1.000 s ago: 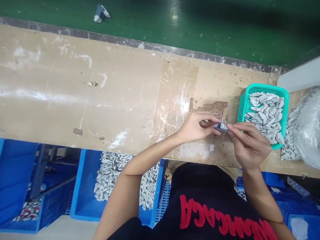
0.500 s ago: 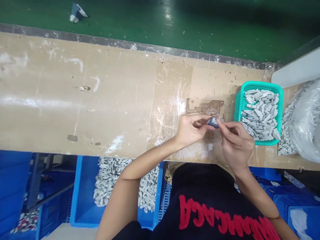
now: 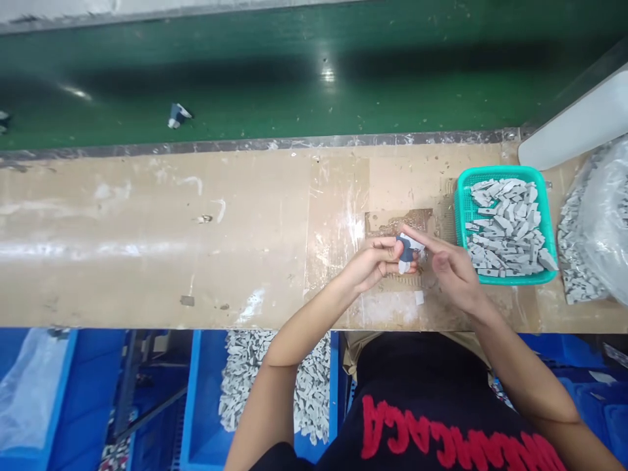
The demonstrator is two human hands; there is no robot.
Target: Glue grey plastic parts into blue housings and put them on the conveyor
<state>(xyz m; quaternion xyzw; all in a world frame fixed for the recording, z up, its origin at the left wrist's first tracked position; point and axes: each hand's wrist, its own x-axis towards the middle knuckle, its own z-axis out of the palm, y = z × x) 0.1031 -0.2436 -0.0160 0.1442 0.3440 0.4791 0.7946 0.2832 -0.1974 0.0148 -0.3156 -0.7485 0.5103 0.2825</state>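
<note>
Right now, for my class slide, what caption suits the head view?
Left hand holding a blue-and-white piece, right hand close by, near a green basket of pale parts.

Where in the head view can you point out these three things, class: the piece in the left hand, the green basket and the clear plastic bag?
Piece (image 3: 407, 250): head view, on its dark blue middle.
Green basket (image 3: 500, 171): head view, on its far rim.
Clear plastic bag (image 3: 607, 219): head view, on its crumpled side.

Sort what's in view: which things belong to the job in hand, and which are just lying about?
Job in hand:
left hand, holding a blue-and-white piece;
right hand, fingertip at that piece;
probably the teal basket of gray parts.

Seemingly just lying about:
similar piece on the green surface;
clear plastic bag.
</note>
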